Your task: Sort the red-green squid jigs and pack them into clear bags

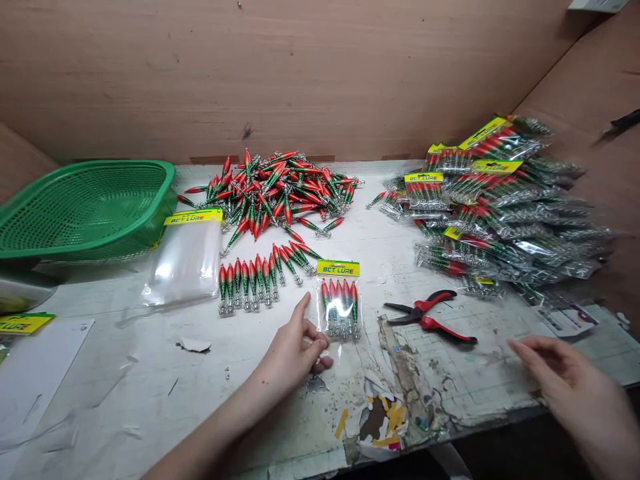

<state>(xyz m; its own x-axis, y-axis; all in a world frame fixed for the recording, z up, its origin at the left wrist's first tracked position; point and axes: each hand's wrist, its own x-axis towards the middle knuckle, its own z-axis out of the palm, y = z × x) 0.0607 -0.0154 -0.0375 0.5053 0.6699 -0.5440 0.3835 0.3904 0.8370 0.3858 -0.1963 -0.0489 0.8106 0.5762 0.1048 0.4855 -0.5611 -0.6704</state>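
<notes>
My left hand (pixel 295 353) rests on the white table with its fingers curled, pinching the lower left corner of a filled lure bag (pixel 340 303) with a yellow BCT LURE header. My right hand (pixel 570 383) hovers low at the table's right front, fingers loosely apart and empty, slightly blurred. A row of red and green squid lures (pixel 247 283) lies just left of the bag. Behind it a loose heap of the same lures (pixel 280 190) is piled near the wall.
A stack of empty bags (pixel 187 257) lies beside a green basket (pixel 85 210) at the left. Packed bags (pixel 505 207) are heaped at the right. Red-handled pliers (pixel 430 317) lie between my hands. The table's front edge (pixel 395 427) is worn and peeling.
</notes>
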